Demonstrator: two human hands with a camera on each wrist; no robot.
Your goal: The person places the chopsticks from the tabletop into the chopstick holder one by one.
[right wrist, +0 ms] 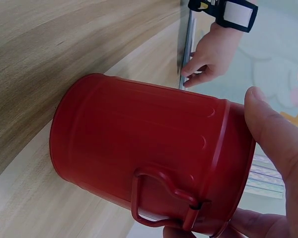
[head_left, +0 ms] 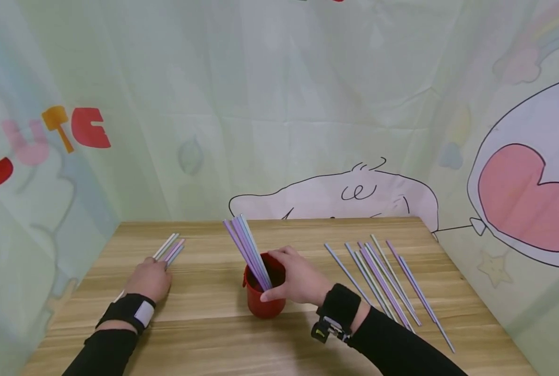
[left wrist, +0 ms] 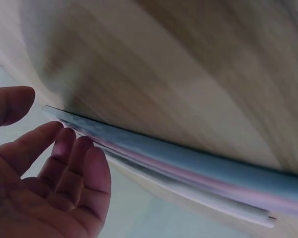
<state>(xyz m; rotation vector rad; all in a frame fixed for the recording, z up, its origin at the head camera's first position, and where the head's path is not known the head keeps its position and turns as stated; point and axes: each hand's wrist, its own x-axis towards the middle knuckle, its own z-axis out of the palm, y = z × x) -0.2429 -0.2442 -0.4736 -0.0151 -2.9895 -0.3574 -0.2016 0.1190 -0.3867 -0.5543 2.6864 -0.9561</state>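
A small red metal bucket [head_left: 264,307] with a wire-like side handle [right wrist: 139,198] stands upright on the table. My right hand [head_left: 302,277] grips it at the rim, with the thumb on one side and the fingers on the other. Several purple and blue straws [head_left: 248,250] lean to the left inside it. At the left, my left hand [head_left: 149,281] is over a small group of white, pink and blue straws [head_left: 175,251]. In the left wrist view its fingertips are right at these straws [left wrist: 188,163], loosely bent, with the thumb held apart.
Several more pastel straws [head_left: 387,282] lie spread on the right of the wooden table [head_left: 204,344], partly behind my right forearm. A printed cloth backdrop [head_left: 279,104] stands behind and beside the table.
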